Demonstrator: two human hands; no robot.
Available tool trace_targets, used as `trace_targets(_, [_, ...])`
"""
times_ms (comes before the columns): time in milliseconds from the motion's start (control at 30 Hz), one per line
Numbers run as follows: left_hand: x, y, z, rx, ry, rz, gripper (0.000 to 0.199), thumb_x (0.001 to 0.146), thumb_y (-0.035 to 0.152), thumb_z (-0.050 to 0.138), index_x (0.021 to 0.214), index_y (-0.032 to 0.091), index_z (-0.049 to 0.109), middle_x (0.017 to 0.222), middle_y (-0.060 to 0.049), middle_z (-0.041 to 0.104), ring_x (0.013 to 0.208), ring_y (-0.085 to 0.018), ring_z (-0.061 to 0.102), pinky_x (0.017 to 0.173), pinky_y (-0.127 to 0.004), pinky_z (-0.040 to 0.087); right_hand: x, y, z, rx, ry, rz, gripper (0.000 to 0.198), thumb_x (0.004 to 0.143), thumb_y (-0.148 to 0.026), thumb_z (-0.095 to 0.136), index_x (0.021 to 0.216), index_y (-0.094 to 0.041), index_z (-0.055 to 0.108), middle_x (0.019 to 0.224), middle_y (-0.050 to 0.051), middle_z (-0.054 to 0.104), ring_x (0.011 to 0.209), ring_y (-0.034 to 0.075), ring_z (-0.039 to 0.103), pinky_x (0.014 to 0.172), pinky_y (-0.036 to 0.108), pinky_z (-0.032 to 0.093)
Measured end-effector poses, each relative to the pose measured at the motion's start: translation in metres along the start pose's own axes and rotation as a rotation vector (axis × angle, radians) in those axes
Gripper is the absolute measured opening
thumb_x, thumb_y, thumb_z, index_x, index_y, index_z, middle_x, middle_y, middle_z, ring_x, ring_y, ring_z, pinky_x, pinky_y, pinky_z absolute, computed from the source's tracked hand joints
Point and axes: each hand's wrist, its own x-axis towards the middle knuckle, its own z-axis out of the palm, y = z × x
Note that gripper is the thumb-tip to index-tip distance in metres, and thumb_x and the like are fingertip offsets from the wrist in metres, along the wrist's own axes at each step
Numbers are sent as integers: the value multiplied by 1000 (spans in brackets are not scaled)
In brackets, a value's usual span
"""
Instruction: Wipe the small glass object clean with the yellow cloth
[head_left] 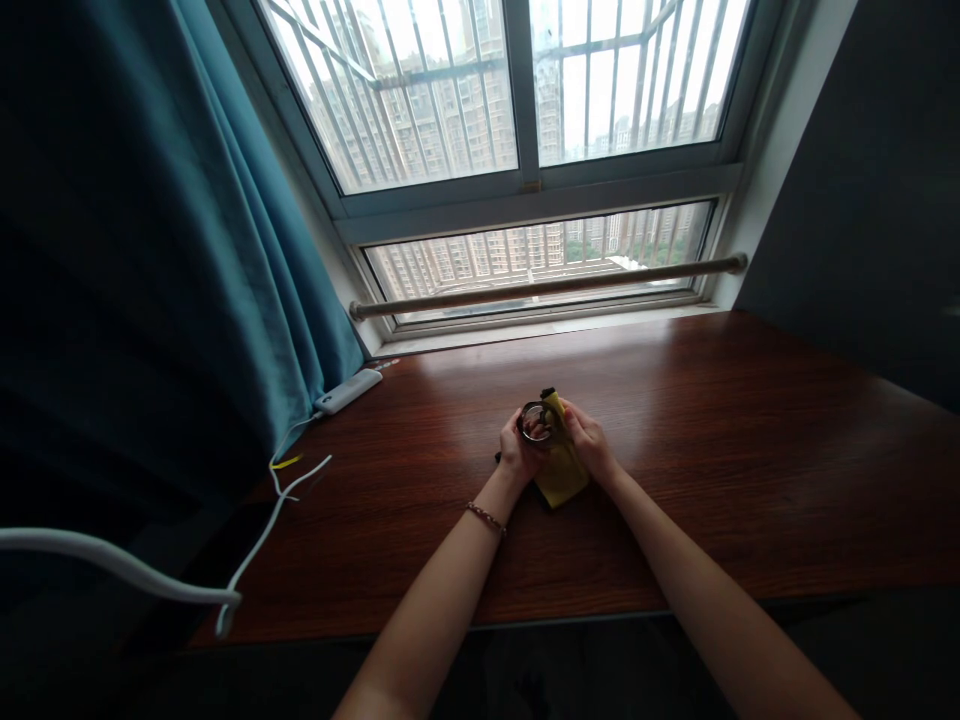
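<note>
Beside the right hand, which pinches the cloth, the left hand curls around the ring; a light, steady grip seems best.

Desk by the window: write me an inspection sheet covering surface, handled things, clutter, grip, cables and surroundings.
Surface: reddish-brown tabletop, wood-grained, reflecting window light.
Handled things: round dark-rimmed item, exact kind unclear; yellow cloth beside it.
Clutter: long white device, perhaps a power strip; small yellow strip.
Grip: left hand holds the round dark-rimmed item, right hand the yellow cloth.
Cables: white cable at left, partly over the tabletop.
Surroundings: blue curtain left, window ahead.
</note>
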Motion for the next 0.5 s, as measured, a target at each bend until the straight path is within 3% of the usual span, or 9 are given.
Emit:
trace_targets(267, [7, 1, -11, -211, 13, 188, 35, 81, 35, 35, 71, 11, 59, 63, -8, 57, 54, -15, 52, 52, -27, 41, -2, 2, 3, -96, -25, -27, 41, 83, -42, 38, 116, -21, 51, 114, 4, 56, 107, 21, 50, 91, 34, 38])
trace_targets(500, [6, 5, -10, -357, 7, 206, 33, 81, 27, 33, 62, 12, 56, 58, -7, 55, 54, -14, 52, 46, -23, 40, -2, -1, 3, -115, -82, -76, 39, 84, -38, 37, 118, -22, 50, 120, 2, 52, 113, 21, 45, 96, 36, 35])
